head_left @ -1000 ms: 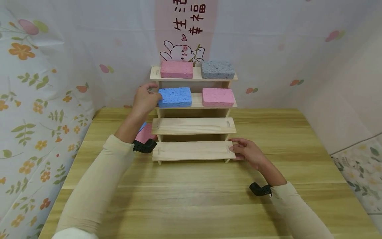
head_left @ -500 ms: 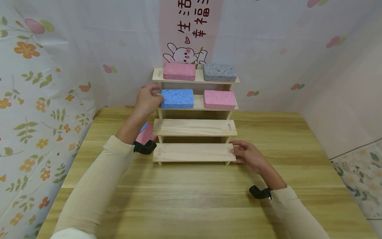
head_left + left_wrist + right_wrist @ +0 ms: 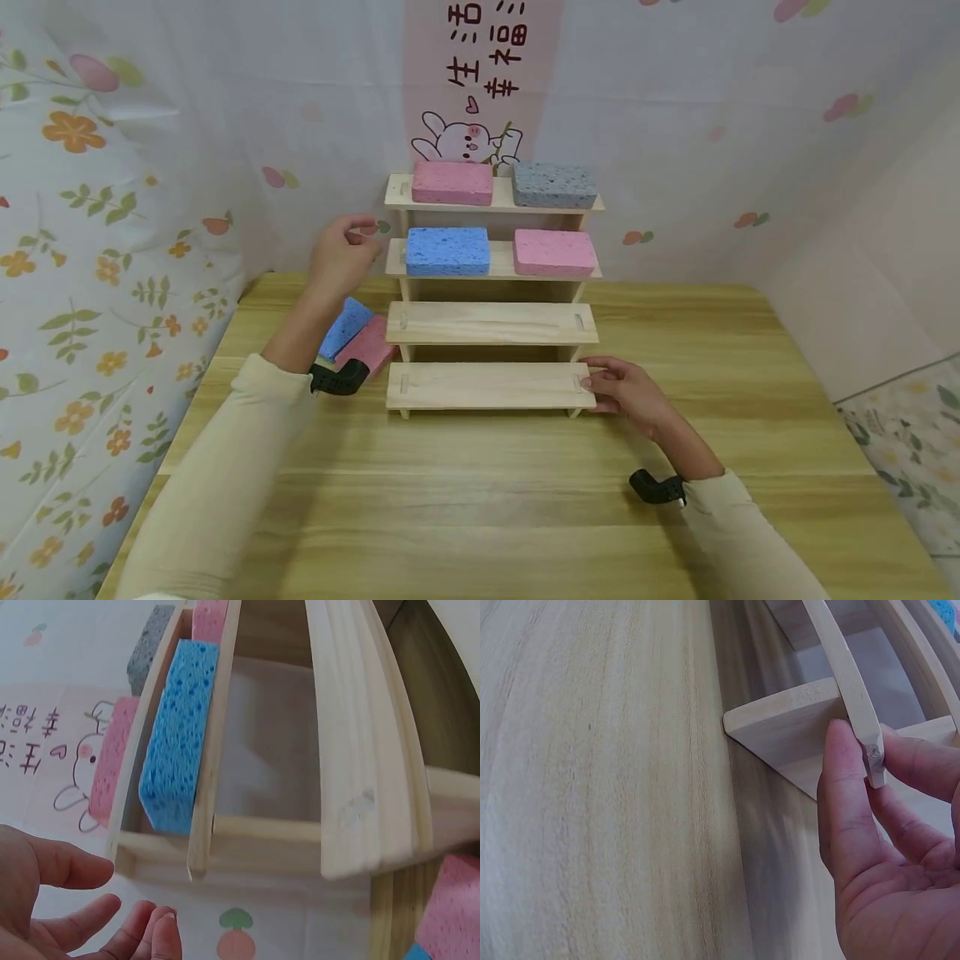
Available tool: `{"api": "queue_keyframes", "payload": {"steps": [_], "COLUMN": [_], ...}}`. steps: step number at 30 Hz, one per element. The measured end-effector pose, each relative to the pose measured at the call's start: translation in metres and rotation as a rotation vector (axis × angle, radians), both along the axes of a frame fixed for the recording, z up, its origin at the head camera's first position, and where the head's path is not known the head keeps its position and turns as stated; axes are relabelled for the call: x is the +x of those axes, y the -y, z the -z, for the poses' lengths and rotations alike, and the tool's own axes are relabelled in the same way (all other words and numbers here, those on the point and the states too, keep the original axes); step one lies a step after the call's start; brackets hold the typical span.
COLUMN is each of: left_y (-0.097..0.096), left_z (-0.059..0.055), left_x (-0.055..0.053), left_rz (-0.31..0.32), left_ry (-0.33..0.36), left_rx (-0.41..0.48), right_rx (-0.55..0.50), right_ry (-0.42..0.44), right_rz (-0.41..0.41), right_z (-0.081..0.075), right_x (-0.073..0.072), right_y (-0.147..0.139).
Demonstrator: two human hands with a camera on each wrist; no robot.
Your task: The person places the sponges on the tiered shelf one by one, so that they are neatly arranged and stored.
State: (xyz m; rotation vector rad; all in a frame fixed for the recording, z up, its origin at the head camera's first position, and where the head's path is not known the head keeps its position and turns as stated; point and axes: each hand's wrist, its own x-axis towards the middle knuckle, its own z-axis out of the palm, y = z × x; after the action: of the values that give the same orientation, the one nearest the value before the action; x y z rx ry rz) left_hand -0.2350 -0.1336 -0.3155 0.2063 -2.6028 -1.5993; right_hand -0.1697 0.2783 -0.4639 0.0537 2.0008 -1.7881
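Observation:
A stepped wooden rack [image 3: 491,323] with several shelves stands on the table. On its second shelf from the top lie a blue sponge [image 3: 447,252] at left and a pink sponge [image 3: 554,253] at right. The top shelf bears another pink sponge [image 3: 452,183] and a grey sponge [image 3: 554,185]. My left hand [image 3: 341,257] is apart from the rack, just left of the blue sponge, fingers loosely bent around nothing. At the lowest shelf's right end, my right hand [image 3: 628,395] pinches the board between thumb and fingers, as the right wrist view shows.
On the table left of the rack lie another blue sponge [image 3: 347,327] and a pink sponge [image 3: 371,345], partly beneath my left forearm in the head view. Behind the rack hangs a patterned white cloth [image 3: 660,150]. The wooden table [image 3: 480,508] extends in front.
My left hand has let go of the blue sponge on the second shelf and moved left from it. The right hand keeps its hold on the lowest shelf. The head view has shifted slightly.

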Motion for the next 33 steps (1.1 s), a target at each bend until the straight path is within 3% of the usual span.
{"api": "queue_keyframes", "payload": {"steps": [5,13,26,33], "left_y": [0.018,0.039,0.058,0.064], "left_z": [0.006,0.025,0.050,0.070], "left_x": [0.007,0.019,0.034,0.044], "left_rz": [-0.032,-0.044,-0.061,-0.063], "left_ry": [0.012,0.058,0.083,0.114], "left_rx": [0.006,0.015,0.027,0.051], "right_rx": [0.005,0.011,0.004,-0.007], "right_ry": [0.005,-0.002,0.002,0.006], "right_rz": [0.008,0.000,0.009,0.021], "right_z": [-0.001,-0.001,-0.001,-0.002], "right_x": [-0.001,0.000,0.001,0.002], "right_y": [0.001,0.001,0.001,0.002]}}
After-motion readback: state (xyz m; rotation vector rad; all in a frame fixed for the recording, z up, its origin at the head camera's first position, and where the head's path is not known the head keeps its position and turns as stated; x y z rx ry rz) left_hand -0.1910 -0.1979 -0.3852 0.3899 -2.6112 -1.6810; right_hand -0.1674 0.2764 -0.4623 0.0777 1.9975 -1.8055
